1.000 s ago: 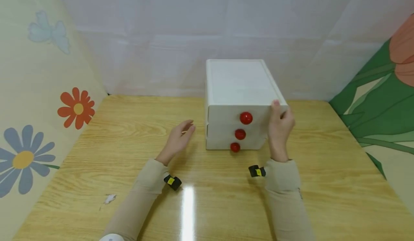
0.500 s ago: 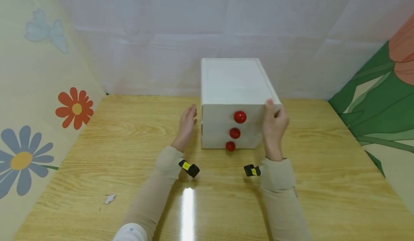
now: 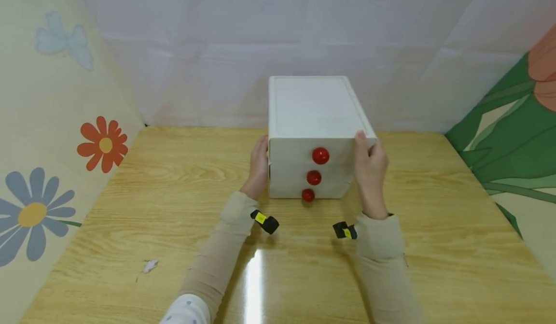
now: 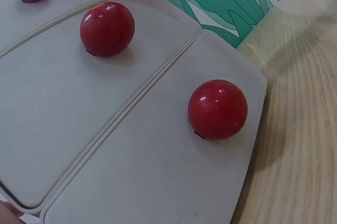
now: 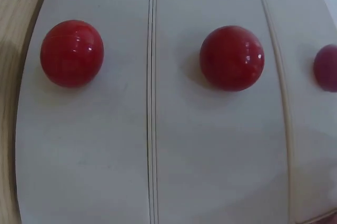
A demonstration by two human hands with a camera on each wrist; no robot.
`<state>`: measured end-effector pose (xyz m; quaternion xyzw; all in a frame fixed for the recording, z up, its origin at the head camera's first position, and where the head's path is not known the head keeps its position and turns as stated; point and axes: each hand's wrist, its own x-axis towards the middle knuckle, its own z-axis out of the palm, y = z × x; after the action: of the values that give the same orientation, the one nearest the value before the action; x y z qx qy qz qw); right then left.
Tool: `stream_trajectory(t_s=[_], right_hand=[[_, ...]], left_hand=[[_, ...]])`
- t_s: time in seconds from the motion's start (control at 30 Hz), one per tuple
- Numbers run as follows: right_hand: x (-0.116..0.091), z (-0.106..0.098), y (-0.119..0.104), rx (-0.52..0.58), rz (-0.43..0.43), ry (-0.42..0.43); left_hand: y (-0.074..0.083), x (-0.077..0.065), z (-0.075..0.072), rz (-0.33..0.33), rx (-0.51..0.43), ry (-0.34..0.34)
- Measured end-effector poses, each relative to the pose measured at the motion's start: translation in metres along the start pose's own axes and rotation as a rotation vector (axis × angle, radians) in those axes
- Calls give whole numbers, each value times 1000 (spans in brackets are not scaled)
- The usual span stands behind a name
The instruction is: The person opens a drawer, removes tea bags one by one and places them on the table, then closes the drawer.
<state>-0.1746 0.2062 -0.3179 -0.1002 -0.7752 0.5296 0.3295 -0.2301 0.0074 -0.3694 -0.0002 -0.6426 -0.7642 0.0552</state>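
Observation:
A white box of drawers (image 3: pixel 312 109) stands on the wooden table, its three drawer fronts closed and stacked. Each front bears a round red knob, such as the top knob (image 3: pixel 320 155); the knobs show large in both wrist views, like the bottom knob (image 4: pixel 217 109). My right hand (image 3: pixel 370 176) grips the upper right front corner, thumb at the top edge and fingers along the right side. Against the left side lies my left hand (image 3: pixel 259 164), its fingers extended backward and partly hidden by the box. Neither hand touches a knob.
The wooden table (image 3: pixel 182 184) runs back to a pale cloth backdrop (image 3: pixel 195 73). Flower-patterned panels flank it left and right. A small white patch (image 3: pixel 150 266) marks the table at front left, and a light reflection lies near the front middle.
My left hand has moved right and forward, from beside the box to its left side. The box has shifted slightly left, with my right hand staying on its corner.

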Motion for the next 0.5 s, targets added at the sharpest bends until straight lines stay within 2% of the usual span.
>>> stream_trajectory(t_s=[0.07, 0.1, 0.17, 0.23, 0.3, 0.33, 0.4, 0.5], right_hand=[[-3, -4, -2, -17, -57, 1], [-5, -6, -2, -20, -121, 18], [-10, -6, -3, -10, -301, 89], [-16, -3, -4, -1, -520, 172], [-21, 1, -6, -3, -707, 203], [-24, 4, -8, 1, -771, 201], [-30, 8, -10, 1, -849, 152], [-37, 12, -13, -26, -861, 63]], left_hand=[[-1, 0, 0, -6, 3, 3], [-1, -1, 1, -7, 4, 3], [-1, -1, 1, -15, 10, 9], [-1, -1, 1, -21, 8, 13], [-1, -1, 1, -26, -2, 19], [-1, -1, 1, -27, -3, 25], [-1, 0, 1, -21, -5, 30], [-2, 0, 1, -18, 7, 34]])
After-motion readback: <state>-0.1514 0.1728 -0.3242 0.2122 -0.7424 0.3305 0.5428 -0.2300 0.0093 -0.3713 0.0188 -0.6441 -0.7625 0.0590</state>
